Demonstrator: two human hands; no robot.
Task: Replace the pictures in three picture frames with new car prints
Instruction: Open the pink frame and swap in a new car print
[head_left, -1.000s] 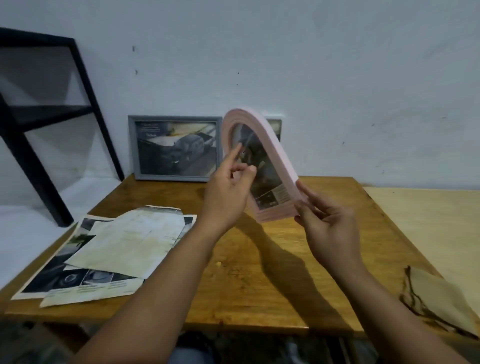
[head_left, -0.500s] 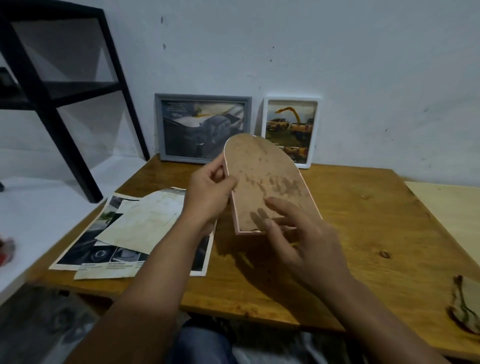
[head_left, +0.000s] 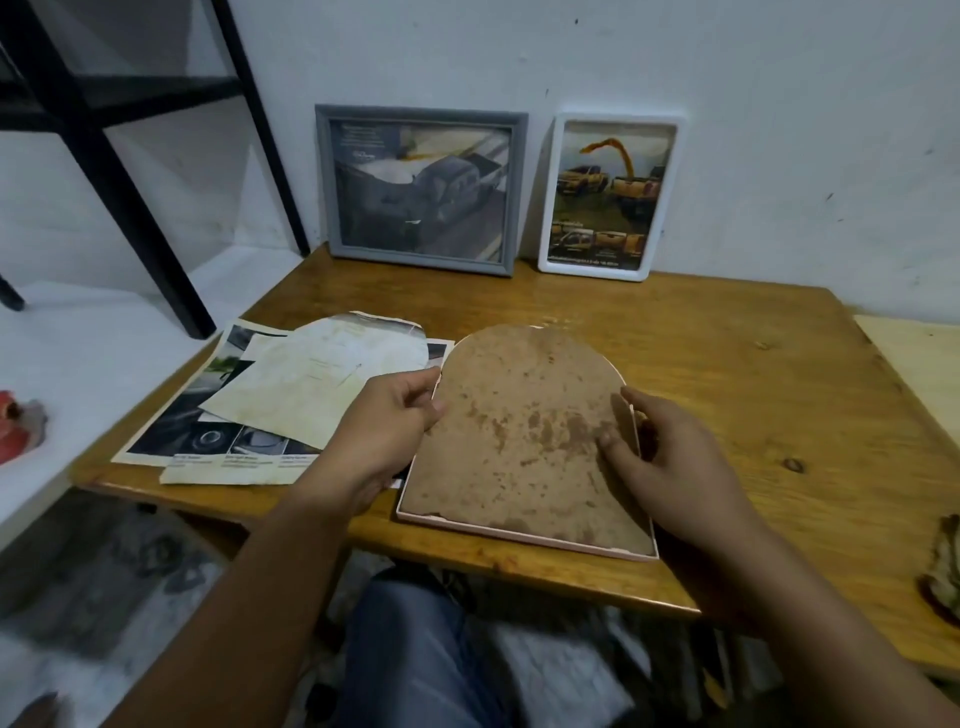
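Note:
An arched pink picture frame (head_left: 524, 441) lies face down near the table's front edge, its stained brown backing board facing up. My left hand (head_left: 387, 436) grips its left edge, thumb on the backing. My right hand (head_left: 670, 457) holds the right edge, with fingertips on the board. A grey frame (head_left: 421, 189) with a dark truck print and a white frame (head_left: 608, 195) with a yellow truck print lean against the wall. Loose prints and an arch-cut sheet (head_left: 291, 400) lie to the left.
The wooden table (head_left: 753, 395) has bare surface on its right half. A cloth (head_left: 943, 571) lies at the right edge. A black rack (head_left: 104, 140) stands at the left over a white ledge. My knee in jeans (head_left: 415, 649) is under the table.
The pink frame was held upright with its picture side toward me; both hands turned it over and laid it face down on the table. The view tilted downward.

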